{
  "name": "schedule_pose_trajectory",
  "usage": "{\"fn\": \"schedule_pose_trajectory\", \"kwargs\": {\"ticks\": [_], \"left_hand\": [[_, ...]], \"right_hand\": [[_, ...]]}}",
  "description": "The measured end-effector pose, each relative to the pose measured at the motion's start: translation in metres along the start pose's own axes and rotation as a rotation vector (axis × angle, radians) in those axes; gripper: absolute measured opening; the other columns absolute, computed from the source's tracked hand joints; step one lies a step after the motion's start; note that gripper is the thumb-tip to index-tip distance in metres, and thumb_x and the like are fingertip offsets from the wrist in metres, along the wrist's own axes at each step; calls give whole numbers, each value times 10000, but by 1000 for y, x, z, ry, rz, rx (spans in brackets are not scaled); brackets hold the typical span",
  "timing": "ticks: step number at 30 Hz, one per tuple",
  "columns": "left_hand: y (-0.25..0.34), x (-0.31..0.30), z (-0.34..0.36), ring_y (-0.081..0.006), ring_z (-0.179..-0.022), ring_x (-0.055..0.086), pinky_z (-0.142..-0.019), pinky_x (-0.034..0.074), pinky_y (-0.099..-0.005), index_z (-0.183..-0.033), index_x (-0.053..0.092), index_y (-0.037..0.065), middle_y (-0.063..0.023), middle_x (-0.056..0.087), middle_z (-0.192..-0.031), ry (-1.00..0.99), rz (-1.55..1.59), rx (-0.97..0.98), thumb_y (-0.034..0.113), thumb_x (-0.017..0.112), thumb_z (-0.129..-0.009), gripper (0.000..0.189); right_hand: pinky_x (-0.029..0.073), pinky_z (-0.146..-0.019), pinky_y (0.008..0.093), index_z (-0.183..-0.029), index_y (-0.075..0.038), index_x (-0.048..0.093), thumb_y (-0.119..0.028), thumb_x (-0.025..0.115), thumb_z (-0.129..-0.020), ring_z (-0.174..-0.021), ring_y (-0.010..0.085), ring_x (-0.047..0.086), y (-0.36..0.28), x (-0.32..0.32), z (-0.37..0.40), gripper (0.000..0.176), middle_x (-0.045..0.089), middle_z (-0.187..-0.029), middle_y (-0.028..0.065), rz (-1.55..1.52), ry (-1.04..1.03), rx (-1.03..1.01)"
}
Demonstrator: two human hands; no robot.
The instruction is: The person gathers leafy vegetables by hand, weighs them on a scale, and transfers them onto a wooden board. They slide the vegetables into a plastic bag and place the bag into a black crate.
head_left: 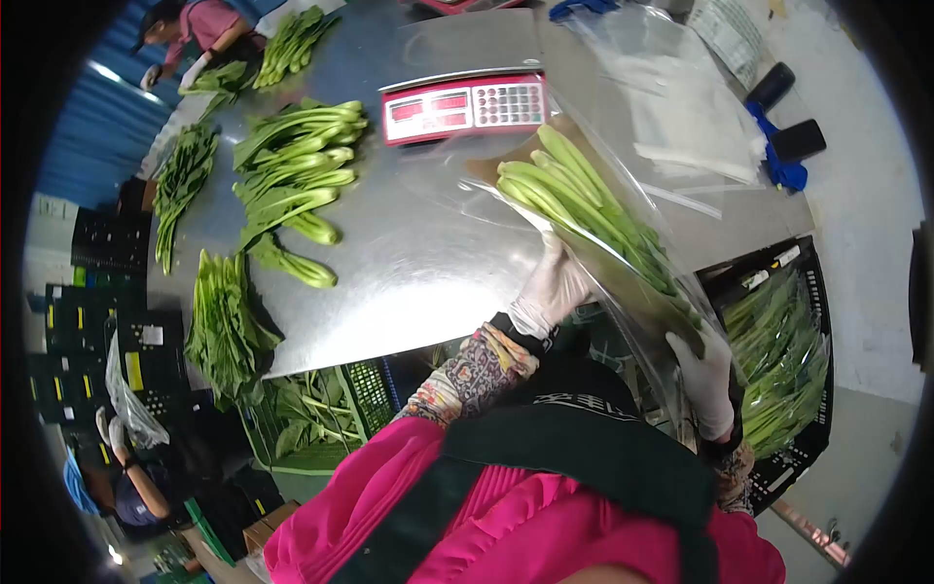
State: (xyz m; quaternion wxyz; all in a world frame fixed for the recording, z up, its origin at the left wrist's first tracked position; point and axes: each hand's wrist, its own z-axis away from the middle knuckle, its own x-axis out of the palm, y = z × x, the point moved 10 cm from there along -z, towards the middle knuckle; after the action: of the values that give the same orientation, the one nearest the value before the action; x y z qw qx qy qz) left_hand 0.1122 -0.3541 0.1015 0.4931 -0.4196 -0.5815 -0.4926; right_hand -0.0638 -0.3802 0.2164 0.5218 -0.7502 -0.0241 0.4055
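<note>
A clear plastic bag (623, 316) with a bunch of leafy greens (593, 200) inside slants across the right of the view. The pale stems point up toward the table, and the leaves run down toward my body. My left hand (553, 290), in a white glove, grips the bag's near side, its fingers partly hidden behind the plastic. Lower down, my gloved right hand (704, 382) holds the leafy end, thumb on the plastic. The bag's upper end spreads loosely near a red digital scale (463, 107).
Several bunches of greens (297, 170) lie on the metal table (428, 243). Empty plastic bags (691, 107) are stacked at the back right. A black crate (822, 389) of bagged greens stands at right, a green crate (365, 399) below the table edge. Two other people work at left.
</note>
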Motion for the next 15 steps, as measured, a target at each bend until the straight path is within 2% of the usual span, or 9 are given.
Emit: {"fn": "schedule_pose_trajectory", "kwargs": {"ticks": [2,4,6,8,10,11,12,14,15], "left_hand": [[-8,26,25,-301,-1278,415,-1053,354,-482,-1398,301,52,-145,410,-1399,-55,-53,14,521,593,-825,796],[-3,10,42,-295,-1271,418,-1041,364,-470,-1399,303,68,-138,417,-1393,4,-25,23,559,558,-835,790],[17,8,49,-287,-1268,417,-1040,364,-473,-1400,313,91,-126,423,-1388,24,274,35,591,537,-836,786],[45,31,60,-279,-1282,405,-1046,359,-476,-1400,322,113,-121,431,-1383,-13,338,27,630,516,-830,794],[91,64,66,-283,-1278,409,-1043,370,-465,-1385,350,104,-116,444,-1370,-20,308,205,655,510,-815,809],[102,83,66,-286,-1277,409,-1053,367,-451,-1357,395,109,-98,457,-1361,-135,208,155,652,507,-826,768],[115,85,64,-286,-1277,409,-1053,367,-451,-1357,395,109,-98,457,-1361,-157,213,161,652,507,-826,768],[136,86,64,-291,-1249,437,-1060,365,-447,-1336,423,127,-98,470,-1344,-229,369,165,627,510,-851,702],[139,79,68,-307,-1218,465,-1056,372,-438,-1325,420,103,-130,480,-1316,144,358,207,609,509,-868,687]], "right_hand": [[454,-872,306,-1146,50,588,-20,644,-807,-989,210,619,-6,36,-14,351,661,-1057,178,76,-176,51],[429,-931,335,-1185,49,562,-62,664,-791,-1072,259,588,-25,65,-32,421,617,-1145,208,-121,-259,164],[398,-981,376,-1263,22,508,-125,691,-778,-1150,333,533,-90,82,-48,539,538,-1266,218,296,-242,-386],[315,-1050,453,-1327,-32,453,-230,687,-800,-1277,379,396,-158,86,-50,610,402,-1401,189,514,-202,-554],[320,-1051,460,-1345,-37,426,-245,702,-775,-1279,379,395,-205,77,-46,666,407,-1396,182,575,-157,-637],[326,-1051,467,-1363,-42,399,-260,717,-750,-1281,379,395,-224,74,-43,724,412,-1390,175,634,-126,-706],[326,-1051,467,-1363,-42,399,-260,717,-750,-1281,379,395,-233,72,-46,724,412,-1390,175,650,-120,-721],[339,-1044,458,-1353,-44,418,-272,735,-698,-1280,368,400,-261,72,-41,762,437,-1364,168,735,-48,-965],[394,-1006,429,-1339,-70,451,-222,749,-660,-1247,351,447,-269,79,-52,756,483,-1326,149,791,-121,-888]]}}
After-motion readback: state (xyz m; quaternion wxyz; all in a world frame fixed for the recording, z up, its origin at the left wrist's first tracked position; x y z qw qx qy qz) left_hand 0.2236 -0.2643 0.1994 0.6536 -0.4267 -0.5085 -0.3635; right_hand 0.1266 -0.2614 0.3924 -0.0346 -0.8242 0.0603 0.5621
